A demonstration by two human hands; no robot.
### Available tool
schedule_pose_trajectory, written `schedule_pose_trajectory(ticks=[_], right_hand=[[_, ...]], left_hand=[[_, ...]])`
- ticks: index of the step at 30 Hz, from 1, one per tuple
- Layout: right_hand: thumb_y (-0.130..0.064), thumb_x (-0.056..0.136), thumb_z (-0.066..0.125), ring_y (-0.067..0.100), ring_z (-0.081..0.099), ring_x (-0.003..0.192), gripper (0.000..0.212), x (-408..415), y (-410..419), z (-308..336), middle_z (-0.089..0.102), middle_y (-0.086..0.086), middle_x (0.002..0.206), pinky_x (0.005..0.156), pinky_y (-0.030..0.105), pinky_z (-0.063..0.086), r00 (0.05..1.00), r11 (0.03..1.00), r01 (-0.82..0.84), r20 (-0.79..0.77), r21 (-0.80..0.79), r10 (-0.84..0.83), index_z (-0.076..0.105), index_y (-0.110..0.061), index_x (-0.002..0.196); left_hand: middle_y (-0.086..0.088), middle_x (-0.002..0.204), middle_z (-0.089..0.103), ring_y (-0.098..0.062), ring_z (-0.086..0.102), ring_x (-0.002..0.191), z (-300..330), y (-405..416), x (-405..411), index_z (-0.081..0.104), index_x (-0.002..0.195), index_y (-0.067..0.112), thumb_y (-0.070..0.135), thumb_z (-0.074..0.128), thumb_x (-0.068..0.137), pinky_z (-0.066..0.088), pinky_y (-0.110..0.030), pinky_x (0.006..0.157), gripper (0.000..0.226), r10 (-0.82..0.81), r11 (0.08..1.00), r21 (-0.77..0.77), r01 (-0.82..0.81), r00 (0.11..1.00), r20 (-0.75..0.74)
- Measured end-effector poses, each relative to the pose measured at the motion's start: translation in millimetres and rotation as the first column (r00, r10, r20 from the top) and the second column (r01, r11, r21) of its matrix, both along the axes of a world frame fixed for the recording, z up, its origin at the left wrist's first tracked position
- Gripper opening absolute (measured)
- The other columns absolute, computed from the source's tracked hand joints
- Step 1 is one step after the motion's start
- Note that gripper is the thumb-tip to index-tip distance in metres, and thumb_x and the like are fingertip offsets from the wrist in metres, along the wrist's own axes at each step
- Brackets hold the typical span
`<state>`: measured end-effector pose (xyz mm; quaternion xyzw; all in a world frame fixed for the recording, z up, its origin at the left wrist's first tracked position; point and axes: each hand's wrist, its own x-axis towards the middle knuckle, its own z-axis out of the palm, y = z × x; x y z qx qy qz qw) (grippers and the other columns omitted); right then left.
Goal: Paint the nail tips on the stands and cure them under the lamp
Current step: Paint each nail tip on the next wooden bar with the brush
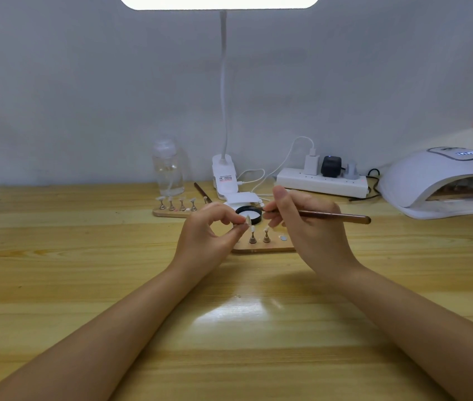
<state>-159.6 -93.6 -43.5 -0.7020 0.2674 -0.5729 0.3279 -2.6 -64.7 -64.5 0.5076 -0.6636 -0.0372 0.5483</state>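
Observation:
My left hand (209, 230) pinches a small stand with a pale nail tip (248, 219) on it, lifted just above the near gold base (261, 250). Two more stands with tips (259, 235) remain upright on that base. In my right hand (307, 224) is a brown brush (333, 217), whose tip points left at the black-rimmed pot of white gel (249, 214). A second gold base with several tipped stands (177, 204) lies further back on the left. The white curing lamp (443, 180) sits at the far right with its mouth facing me.
A clear bottle (168, 169) stands behind the far base. A white clip desk lamp (223, 172) and a power strip (322, 180) with plugs and cables line the wall. Another brush (202, 192) lies beside the clip lamp. The wooden table (229, 328) stretches toward me.

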Motion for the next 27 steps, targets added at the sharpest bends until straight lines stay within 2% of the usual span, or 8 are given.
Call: schedule_pose_trajectory(ticks=[3,5,9,13,17,20,24,27], right_hand=[[-0.042,0.082,0.049,0.017,0.065,0.053,0.037,0.5,0.9,-0.4,0.066,0.002,0.058,0.052,0.022,0.052,1.0,0.998,-0.03,-0.002,0.061,0.03,0.068,-0.014,0.067],[-0.042,0.083,0.047,0.017,0.063,0.049,0.04,0.8,2.5,-0.2,0.064,0.002,0.053,0.048,0.02,0.05,0.999,0.996,-0.045,0.005,0.075,0.044,0.066,-0.014,0.063],[-0.039,0.084,0.047,0.009,0.064,0.057,0.035,0.4,0.8,0.6,0.068,0.0,0.064,0.056,0.018,0.051,1.0,1.0,0.0,-0.012,-0.008,0.0,0.069,-0.014,0.073],[-0.042,0.083,0.047,0.02,0.063,0.051,0.041,0.5,3.2,0.7,0.064,0.005,0.055,0.049,0.023,0.052,0.999,0.997,-0.041,-0.009,0.063,0.041,0.067,-0.012,0.064],[-0.039,0.084,0.047,0.009,0.064,0.055,0.036,-0.2,2.0,0.9,0.067,0.0,0.063,0.054,0.016,0.05,1.0,1.0,-0.008,-0.016,-0.01,0.008,0.068,-0.012,0.072],[-0.042,0.082,0.048,0.015,0.063,0.05,0.041,0.8,3.6,1.2,0.065,0.004,0.055,0.049,0.019,0.05,0.998,0.997,-0.055,-0.015,0.051,0.056,0.067,-0.01,0.066],[-0.04,0.083,0.05,0.009,0.063,0.054,0.033,0.4,2.5,0.8,0.067,-0.001,0.06,0.054,0.018,0.051,1.0,1.0,-0.006,-0.004,-0.014,0.006,0.068,-0.017,0.069],[-0.042,0.082,0.049,0.016,0.063,0.05,0.037,0.9,3.9,0.8,0.065,0.004,0.055,0.05,0.021,0.051,0.999,0.998,-0.043,-0.006,0.05,0.044,0.067,-0.015,0.064]], left_hand=[[0.003,0.071,0.061,-0.012,0.055,0.072,-0.5,-0.5,-0.7,0.062,0.071,0.024,0.003,0.074,0.072,0.043,-0.016,0.073,0.024,-0.006,1.0,0.002,0.006,1.0,-0.001],[0.002,0.071,0.061,-0.014,0.055,0.073,-0.6,-0.9,-0.8,0.063,0.072,0.021,0.003,0.074,0.072,0.043,-0.019,0.073,0.022,-0.01,1.0,0.003,0.01,1.0,0.006],[0.001,0.072,0.062,-0.014,0.055,0.073,-0.7,-0.9,-0.1,0.063,0.072,0.024,0.003,0.074,0.072,0.043,-0.019,0.073,0.024,-0.009,1.0,-0.001,0.009,1.0,0.002],[0.006,0.072,0.061,-0.013,0.055,0.073,-1.2,-0.8,-0.7,0.064,0.072,0.022,0.003,0.074,0.071,0.043,-0.017,0.073,0.022,-0.017,1.0,-0.006,0.017,1.0,0.013],[0.007,0.072,0.06,-0.013,0.055,0.073,-1.2,-1.5,-0.2,0.064,0.073,0.022,0.004,0.074,0.071,0.043,-0.016,0.073,0.021,-0.014,1.0,-0.003,0.014,1.0,0.014],[0.008,0.071,0.06,-0.012,0.054,0.073,-1.8,-1.1,-0.5,0.065,0.072,0.021,0.003,0.075,0.071,0.043,-0.017,0.073,0.02,-0.015,1.0,-0.009,0.016,1.0,0.012],[0.007,0.072,0.061,-0.012,0.054,0.073,-1.9,-1.5,-0.8,0.067,0.072,0.015,0.004,0.075,0.071,0.043,-0.019,0.073,0.014,-0.012,1.0,-0.002,0.012,1.0,0.013],[0.004,0.071,0.061,-0.014,0.055,0.073,-1.4,-1.0,-0.9,0.068,0.073,0.013,0.003,0.075,0.071,0.043,-0.02,0.073,0.012,-0.008,1.0,0.006,0.008,1.0,0.015]])
